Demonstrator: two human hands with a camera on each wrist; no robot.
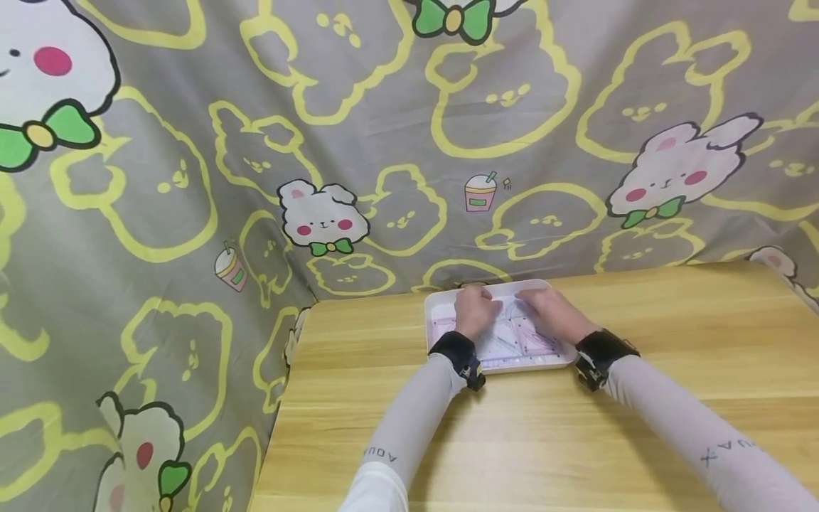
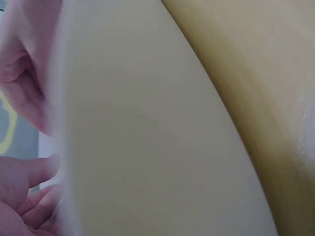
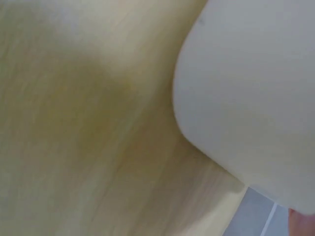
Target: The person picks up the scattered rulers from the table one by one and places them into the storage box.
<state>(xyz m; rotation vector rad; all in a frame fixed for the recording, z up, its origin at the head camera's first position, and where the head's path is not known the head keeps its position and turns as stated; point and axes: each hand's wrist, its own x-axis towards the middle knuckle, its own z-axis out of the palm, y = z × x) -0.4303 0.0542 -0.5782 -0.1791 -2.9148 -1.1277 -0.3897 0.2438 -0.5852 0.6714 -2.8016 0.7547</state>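
Grip state could not be confirmed: the left hand (image 1: pixel 475 311) and right hand (image 1: pixel 552 313) both rested inside the white tray (image 1: pixel 437 307) on pink-lined sheets (image 1: pixel 512 340) (fingers hidden or blurred in the wrist views). Tray sat at the counter's (image 1: pixel 397 398) far edge. Judged progress: sheets not yet lifted out.

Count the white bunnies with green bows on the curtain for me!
4 whole or partial: one top left, one in the middle, one on the right, one bottom left. Others may be cut off.
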